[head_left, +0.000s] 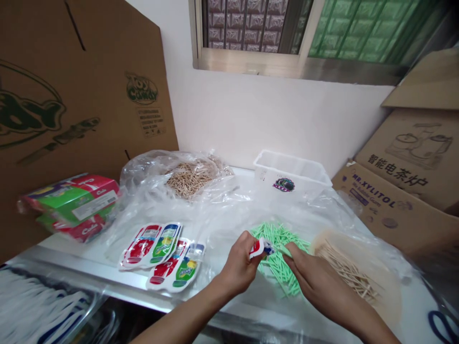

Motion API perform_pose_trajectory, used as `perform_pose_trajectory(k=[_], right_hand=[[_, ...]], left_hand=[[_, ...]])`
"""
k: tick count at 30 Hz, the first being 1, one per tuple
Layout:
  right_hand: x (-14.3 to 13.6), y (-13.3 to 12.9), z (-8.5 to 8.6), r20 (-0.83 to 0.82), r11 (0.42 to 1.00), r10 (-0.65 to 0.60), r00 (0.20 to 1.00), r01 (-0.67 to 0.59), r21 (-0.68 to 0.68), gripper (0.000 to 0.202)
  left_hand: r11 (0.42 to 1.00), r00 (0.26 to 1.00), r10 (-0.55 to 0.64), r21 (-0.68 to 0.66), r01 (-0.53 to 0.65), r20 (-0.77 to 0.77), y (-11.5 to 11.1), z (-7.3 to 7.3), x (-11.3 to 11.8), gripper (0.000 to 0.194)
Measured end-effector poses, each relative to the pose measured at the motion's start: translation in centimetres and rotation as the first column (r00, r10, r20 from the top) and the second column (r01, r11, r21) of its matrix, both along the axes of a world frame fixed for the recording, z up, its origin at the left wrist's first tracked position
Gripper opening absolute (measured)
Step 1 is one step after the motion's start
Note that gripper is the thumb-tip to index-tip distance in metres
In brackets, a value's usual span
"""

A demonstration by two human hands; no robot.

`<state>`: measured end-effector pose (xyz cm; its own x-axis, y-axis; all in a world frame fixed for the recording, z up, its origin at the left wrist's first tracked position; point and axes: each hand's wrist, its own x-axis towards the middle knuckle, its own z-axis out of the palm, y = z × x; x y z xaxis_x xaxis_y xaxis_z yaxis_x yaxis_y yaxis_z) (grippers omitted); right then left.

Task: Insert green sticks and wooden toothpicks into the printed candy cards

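My left hand [241,267] is closed on a small red, white and blue packet [261,248], held above the table. Close to its right, my right hand [304,270] is pinched on a pale green stick [284,250] whose tip is at the packet's open-looking end. Beneath both hands lies a loose pile of green sticks [283,282]. Right of that, brown sticks [349,270] rest on a beige sheet. Several printed packets in red and green [143,246] overlap on the left part of the table.
A clear bag of brown sticks [188,181] and a white plastic bin [292,174] stand at the back. Wrapped red-green packs [81,205] are at left. Cardboard boxes [401,200] flank the table, and blue scissor handles [442,327] show at lower right.
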<state>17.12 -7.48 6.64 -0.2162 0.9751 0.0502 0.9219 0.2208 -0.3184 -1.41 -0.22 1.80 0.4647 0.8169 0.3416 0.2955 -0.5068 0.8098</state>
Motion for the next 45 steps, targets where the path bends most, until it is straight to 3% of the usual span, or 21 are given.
perform_pose_trajectory(k=[7, 13, 17, 21, 24, 26, 30, 34, 45], right_hand=[[-0.4, 0.1, -0.5, 0.15, 1.0, -0.008, 0.989, 0.011, -0.021, 0.012], [-0.5, -0.2, -0.2, 0.164, 0.998, 0.059, 0.985, -0.057, -0.013, 0.009], [-0.7, -0.1, -0.4, 0.145, 0.999, 0.037, 0.989, -0.034, -0.02, 0.013], [-0.9, 0.2, -1.2, 0.118, 0.999, 0.012, 0.993, -0.008, -0.034, 0.015], [-0.9, 0.2, -1.3, 0.082, 0.998, -0.002, 0.997, 0.008, -0.069, 0.015], [-0.8, 0.1, -1.1, 0.028, 0.997, -0.009, 1.0, 0.011, -0.078, 0.016], [-0.5, -0.3, -0.6, -0.042, 0.997, -0.016, 0.999, 0.013, -0.074, 0.018], [-0.9, -0.6, -0.3, -0.05, 0.995, -0.01, 0.999, 0.005, -0.101, 0.017], [-1.3, -0.9, -0.5, 0.134, 0.999, 0.035, 0.99, -0.031, -0.034, 0.014]], left_hand=[[0.997, 0.999, -0.041, 0.062, 0.042, -0.017, -0.6, 0.1, -0.4, 0.009], [0.999, 0.999, -0.039, 0.024, 0.039, 0.015, -0.8, 0.4, -0.7, 0.011], [0.997, 0.997, -0.082, 0.003, 0.082, -0.009, -0.9, 0.4, -0.7, 0.014], [0.976, 0.993, -0.115, -0.183, 0.12, 0.038, -0.8, -0.1, -0.3, 0.028], [0.933, 0.993, -0.042, -0.35, 0.078, 0.11, -0.6, -0.9, 0.0, 0.024], [0.925, 0.992, -0.006, -0.376, 0.053, 0.125, -0.6, -1.2, 0.0, 0.018], [0.949, 0.994, -0.01, -0.314, 0.043, 0.106, -0.6, -1.1, -0.1, 0.011], [0.988, 1.0, -0.029, -0.151, 0.029, 0.006, -0.7, -0.4, -0.2, 0.011], [0.997, 0.997, -0.067, 0.021, 0.068, -0.04, -0.9, -0.3, -0.5, 0.01]])
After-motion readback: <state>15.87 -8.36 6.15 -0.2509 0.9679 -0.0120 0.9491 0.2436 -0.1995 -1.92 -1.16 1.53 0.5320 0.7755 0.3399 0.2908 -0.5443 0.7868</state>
